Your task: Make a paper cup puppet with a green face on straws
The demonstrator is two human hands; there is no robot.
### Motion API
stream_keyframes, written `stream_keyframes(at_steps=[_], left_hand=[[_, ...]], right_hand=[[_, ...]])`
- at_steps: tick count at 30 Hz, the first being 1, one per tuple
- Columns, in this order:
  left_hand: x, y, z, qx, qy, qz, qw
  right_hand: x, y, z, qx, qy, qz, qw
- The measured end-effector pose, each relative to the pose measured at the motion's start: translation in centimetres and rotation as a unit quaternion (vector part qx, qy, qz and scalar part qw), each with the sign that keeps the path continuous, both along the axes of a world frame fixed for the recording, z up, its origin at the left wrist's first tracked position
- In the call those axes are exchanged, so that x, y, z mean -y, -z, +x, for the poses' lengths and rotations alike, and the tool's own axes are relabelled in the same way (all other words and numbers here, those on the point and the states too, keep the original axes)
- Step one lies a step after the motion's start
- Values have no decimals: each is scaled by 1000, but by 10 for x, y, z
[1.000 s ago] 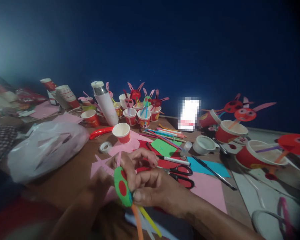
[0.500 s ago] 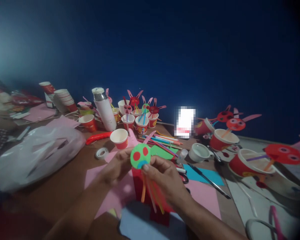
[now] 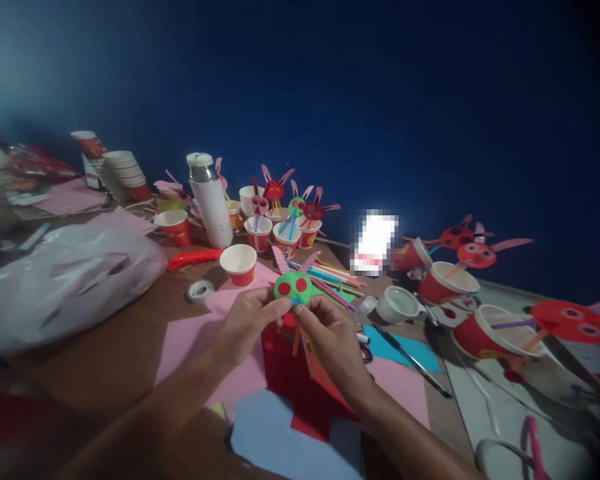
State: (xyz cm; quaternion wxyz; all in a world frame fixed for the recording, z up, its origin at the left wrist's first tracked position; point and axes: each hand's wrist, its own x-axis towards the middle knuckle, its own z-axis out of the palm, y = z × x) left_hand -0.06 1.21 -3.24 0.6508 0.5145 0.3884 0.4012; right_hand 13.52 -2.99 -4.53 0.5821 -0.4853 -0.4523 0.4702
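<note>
Both my hands pinch a green paper bunny face [image 3: 293, 287] with red eyes, pink ears and a blue mouth. My left hand [image 3: 253, 319] grips its lower left edge, thumb at the mouth. Opposite it, my right hand [image 3: 330, 330] holds the lower right edge, thumb also near the mouth. Orange and yellow sticks [image 3: 297, 340] hang below the face, partly hidden by the right hand. Under the hands lie red paper [image 3: 285, 373], pink paper [image 3: 180, 343] and light blue paper [image 3: 270, 433].
A paper cup [image 3: 239, 265], a tape roll [image 3: 200, 291] and a plastic bag [image 3: 75, 287] lie to the left. Behind stand a flask [image 3: 211, 207] and cups with finished bunny faces. On the right are a pen [image 3: 415, 360], a white mug [image 3: 399, 305] and more bunny cups [image 3: 450, 283].
The green face has moved up and slightly right and now tilts back. My left hand has come round to its front lower edge, its thumb close to the right one.
</note>
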Motion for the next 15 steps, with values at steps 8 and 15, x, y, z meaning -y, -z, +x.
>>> stream_keyframes(at_steps=[8,15], left_hand=[[0,4,3,50,-30,-18,998],[3,8,7,47,-35,-27,998]], right_hand=[[0,6,-1,40,-37,-6,998],[-1,10,-3,44,-24,-10,999]])
